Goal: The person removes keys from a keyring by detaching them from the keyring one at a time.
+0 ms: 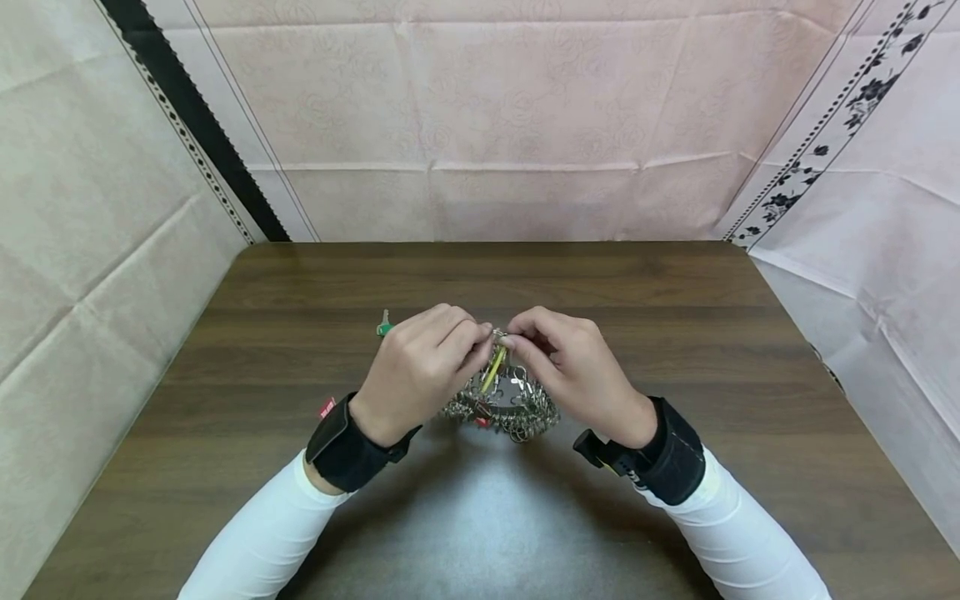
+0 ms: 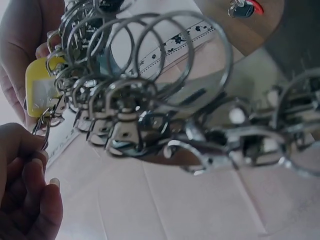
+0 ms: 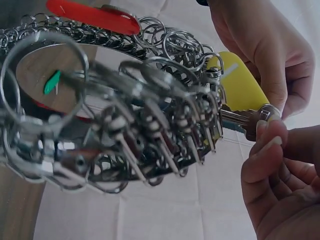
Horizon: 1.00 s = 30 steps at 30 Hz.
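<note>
A bunch of silver key rings with swivel clasps (image 1: 540, 408) hangs around a hoop between the two hands above the table. From it hangs a yellow key tag (image 3: 245, 82), also seen in the head view as a yellow strip (image 1: 493, 369). My left hand (image 1: 427, 358) pinches a small key ring (image 3: 270, 109) beside the tag with thumb and forefinger. Close to it, my right hand (image 1: 588, 367) pinches the head of a key (image 3: 252, 125), fingertips nearly meeting the left ones. The key's blade points toward the clasps. Fingers partly hide the exact join of ring and key.
A green-headed key (image 1: 385, 325) lies on the brown wooden table (image 1: 225, 467) beyond the left hand. A red-tagged key (image 1: 327, 407) lies by the left wrist. Another red tag (image 3: 95, 17) shows past the hoop. Pale patterned cloth (image 1: 525, 100) hangs behind the table.
</note>
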Each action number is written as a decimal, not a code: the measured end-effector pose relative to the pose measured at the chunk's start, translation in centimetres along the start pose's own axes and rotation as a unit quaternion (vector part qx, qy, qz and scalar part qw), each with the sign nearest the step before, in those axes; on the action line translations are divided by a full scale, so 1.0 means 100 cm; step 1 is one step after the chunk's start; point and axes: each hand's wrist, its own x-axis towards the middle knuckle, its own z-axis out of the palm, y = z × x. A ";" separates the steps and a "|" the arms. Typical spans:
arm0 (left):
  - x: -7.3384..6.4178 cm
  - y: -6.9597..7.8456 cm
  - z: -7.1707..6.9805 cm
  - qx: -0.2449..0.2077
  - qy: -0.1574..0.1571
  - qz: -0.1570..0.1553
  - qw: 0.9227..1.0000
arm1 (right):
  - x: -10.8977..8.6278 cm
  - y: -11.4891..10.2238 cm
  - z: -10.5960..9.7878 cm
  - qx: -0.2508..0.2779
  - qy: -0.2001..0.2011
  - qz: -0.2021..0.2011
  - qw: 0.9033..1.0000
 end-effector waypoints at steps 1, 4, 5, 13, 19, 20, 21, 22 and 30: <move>0.000 0.000 0.000 -0.002 0.001 -0.005 1.000 | 0.000 0.000 0.000 0.001 0.000 0.004 1.000; -0.001 -0.001 0.001 -0.014 0.004 -0.022 1.000 | 0.000 -0.001 -0.001 0.016 -0.001 0.018 1.000; -0.001 -0.001 0.001 -0.018 0.005 -0.027 0.999 | 0.000 -0.002 -0.001 0.023 -0.003 0.024 0.999; -0.003 0.000 0.006 -0.052 0.032 -0.069 0.996 | -0.001 -0.002 -0.001 0.054 -0.003 0.053 0.997; -0.003 0.000 0.010 -0.076 0.054 -0.090 0.992 | -0.001 0.000 0.000 0.068 -0.001 0.059 0.996; -0.003 0.000 0.010 -0.079 0.056 -0.093 0.991 | -0.002 0.000 0.000 0.070 0.000 0.058 0.996; -0.003 0.000 0.011 -0.081 0.058 -0.095 0.990 | -0.002 0.000 0.000 0.072 0.001 0.057 0.996; -0.003 0.000 0.011 -0.083 0.060 -0.097 0.990 | -0.002 0.000 0.001 0.073 0.003 0.056 0.996; -0.004 0.003 0.012 -0.100 0.059 -0.130 0.985 | -0.001 0.003 0.002 0.093 0.011 0.050 0.994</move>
